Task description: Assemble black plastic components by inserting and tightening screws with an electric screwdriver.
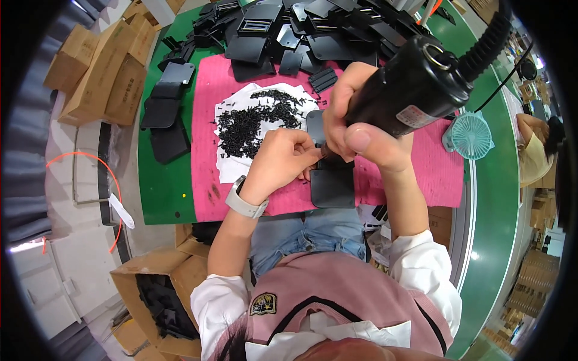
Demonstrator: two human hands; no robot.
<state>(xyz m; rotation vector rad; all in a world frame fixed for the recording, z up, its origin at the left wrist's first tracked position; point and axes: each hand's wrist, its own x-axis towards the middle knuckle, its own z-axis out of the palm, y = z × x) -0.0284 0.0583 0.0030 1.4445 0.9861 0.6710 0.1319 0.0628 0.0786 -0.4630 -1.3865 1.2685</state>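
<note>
My right hand [376, 135] is wrapped round a black electric screwdriver [394, 84], its cable leading off at the upper right. The tool's tip points down to the left, mostly hidden by my fingers. Under it lies a black plate-like bracket [332, 189]; its rounded lower plate is nearest my body and another flat part shows above. My left hand [283, 159] is closed, thumb and fingers pinched together by the bracket's middle. What they pinch is hidden. Left of the bracket, many small black screws [241, 129] are heaped on a white sheet [232, 170].
A pink mat [208, 186] covers part of the green table [165, 207]. Black brackets [253, 48] are piled along the far side, with several more [168, 114] at left. A teal mesh fan [471, 136] stands at right. Cardboard boxes [99, 78] are at left.
</note>
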